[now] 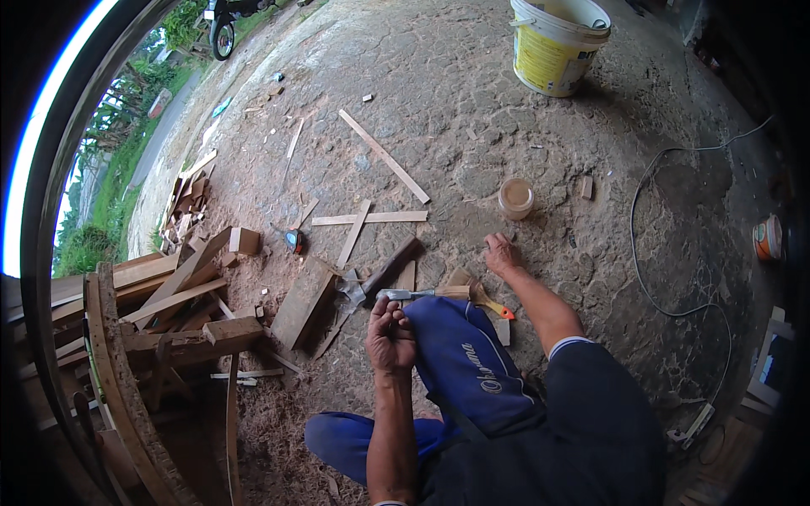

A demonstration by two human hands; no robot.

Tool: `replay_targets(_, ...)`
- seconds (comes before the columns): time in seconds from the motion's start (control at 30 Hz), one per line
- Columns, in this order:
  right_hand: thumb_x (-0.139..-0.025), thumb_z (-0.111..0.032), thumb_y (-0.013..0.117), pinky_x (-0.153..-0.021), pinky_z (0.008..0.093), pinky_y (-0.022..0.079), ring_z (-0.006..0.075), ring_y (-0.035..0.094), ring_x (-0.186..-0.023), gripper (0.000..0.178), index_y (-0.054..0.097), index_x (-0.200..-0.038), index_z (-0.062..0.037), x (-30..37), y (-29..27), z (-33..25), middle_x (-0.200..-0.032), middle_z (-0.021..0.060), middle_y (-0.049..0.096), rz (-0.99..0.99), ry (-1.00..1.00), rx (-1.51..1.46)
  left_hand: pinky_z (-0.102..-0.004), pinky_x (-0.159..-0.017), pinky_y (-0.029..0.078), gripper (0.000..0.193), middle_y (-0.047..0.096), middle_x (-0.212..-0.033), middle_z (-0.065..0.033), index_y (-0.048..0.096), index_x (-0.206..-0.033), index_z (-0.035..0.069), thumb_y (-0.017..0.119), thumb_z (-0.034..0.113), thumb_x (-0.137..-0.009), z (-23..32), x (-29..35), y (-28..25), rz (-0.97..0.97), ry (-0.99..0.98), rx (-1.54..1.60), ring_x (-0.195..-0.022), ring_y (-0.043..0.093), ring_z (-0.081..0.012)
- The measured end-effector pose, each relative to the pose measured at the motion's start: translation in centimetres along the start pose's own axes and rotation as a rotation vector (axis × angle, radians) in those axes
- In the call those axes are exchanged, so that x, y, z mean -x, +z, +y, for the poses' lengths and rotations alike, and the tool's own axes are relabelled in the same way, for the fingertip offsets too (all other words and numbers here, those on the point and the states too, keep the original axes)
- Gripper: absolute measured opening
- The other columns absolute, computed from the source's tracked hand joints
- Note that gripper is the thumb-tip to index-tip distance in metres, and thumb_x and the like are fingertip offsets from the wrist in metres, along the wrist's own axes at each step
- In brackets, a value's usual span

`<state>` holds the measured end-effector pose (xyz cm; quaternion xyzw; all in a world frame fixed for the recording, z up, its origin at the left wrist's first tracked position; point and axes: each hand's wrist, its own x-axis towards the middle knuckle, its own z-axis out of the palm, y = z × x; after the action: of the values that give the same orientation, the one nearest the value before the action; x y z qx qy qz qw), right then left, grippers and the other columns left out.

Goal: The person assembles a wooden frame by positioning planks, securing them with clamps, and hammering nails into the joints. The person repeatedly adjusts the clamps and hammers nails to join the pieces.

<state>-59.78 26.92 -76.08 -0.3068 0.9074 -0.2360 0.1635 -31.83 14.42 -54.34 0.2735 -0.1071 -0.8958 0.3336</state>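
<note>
My left hand (391, 337) is raised beside my knee, palm up, its fingers curled; whether anything small sits in them is hidden. Just beyond its fingertips is a chisel (409, 294) with a metal blade and wooden handle. My right hand (503, 255) reaches forward low over the ground, fingers bent together, their grip unclear. A lidded plastic jar (516, 199) with brownish contents stands a little beyond it, apart from the fingers. Near my knee lies a tool with a yellow-orange handle (496, 307). Left of the chisel are a metal tool head (350, 288) and a thick wooden block (305, 302).
Thin wooden strips (384, 156) lie ahead on rough ground, with a blue tape measure (294, 241) nearby. Stacked timber (181, 291) fills the left side. A yellow-white bucket (557, 51) stands far right. A grey cable (634, 228) curves along the right.
</note>
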Motion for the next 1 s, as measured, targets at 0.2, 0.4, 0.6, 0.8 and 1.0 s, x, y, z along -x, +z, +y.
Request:
replay_targets(0.2, -0.088, -0.017, 0.061, -0.082, 0.0470, 0.055, 0.0345, 0.064, -0.105, 0.010, 0.066, -0.095, -0.0113, -0.8, 1.0, 0.3, -0.108, 0.0115, 0.062, -0.020, 0.007, 0.063, -0.0297, -0.076, 0.056, 0.037, 0.062, -0.106, -0.0105, 0.054, -0.128, 0.001, 0.052, -0.004, -0.092, -0.1, -0.5, 0.5, -0.022, 0.006, 0.001, -0.086, 0.063, -0.0180)
replay_targets(0.4, -0.088, -0.014, 0.056, -0.076, 0.0461, 0.057, 0.0338, 0.066, -0.096, 0.014, 0.062, -0.099, -0.0073, -1.2, 1.1, 0.0, -0.102, 0.0140, 0.061, 0.021, -0.241, 0.330, -0.0302, -0.075, 0.057, 0.036, 0.063, -0.108, -0.0125, 0.053, -0.128, -0.001, 0.051, -0.004, -0.092, 0.0, -0.4, 0.2, -0.021, 0.016, 0.010, -0.086, 0.064, -0.0192)
replay_targets(0.6, -0.094, -0.016, 0.048, -0.076, 0.0434, 0.057, 0.0313, 0.066, -0.099, 0.017, 0.060, -0.100, -0.0045, -2.3, 1.0, -0.2, -0.103, 0.0166, 0.060, -0.113, -0.343, 0.548, -0.0301, -0.074, 0.057, 0.036, 0.063, -0.107, -0.0131, 0.053, -0.127, -0.001, 0.051, -0.004, -0.092, 0.0, -0.7, 0.1, 0.004, 0.011, 0.001, -0.085, 0.064, -0.0195)
replay_targets(0.8, -0.089, -0.016, 0.057, -0.078, 0.0477, 0.057, 0.0321, 0.067, -0.100, 0.021, 0.061, -0.105, -0.0034, -5.3, 0.1, 1.7, -0.108, 0.0211, 0.063, -0.308, -0.090, 0.323, -0.0307, -0.075, 0.057, 0.036, 0.063, -0.105, -0.0118, 0.053, -0.127, 0.000, 0.051, -0.004, -0.092, 0.0, -1.0, -0.1, 0.002, 0.008, 0.004, -0.085, 0.063, -0.0191)
replay_targets(1.0, -0.098, -0.021, 0.062, -0.050, 0.0301, 0.053, 0.0131, 0.061, -0.061, 0.015, 0.056, -0.099, -0.0069, -4.7, -3.9, -0.1, -0.076, 0.0026, 0.060, -0.416, 0.322, -1.017, -0.0303, -0.075, 0.057, 0.034, 0.064, -0.104, -0.0116, 0.054, -0.126, 0.000, 0.054, -0.002, -0.092, -0.4, -2.2, -0.6, -0.022, -0.013, -0.015, -0.085, 0.064, -0.0185)
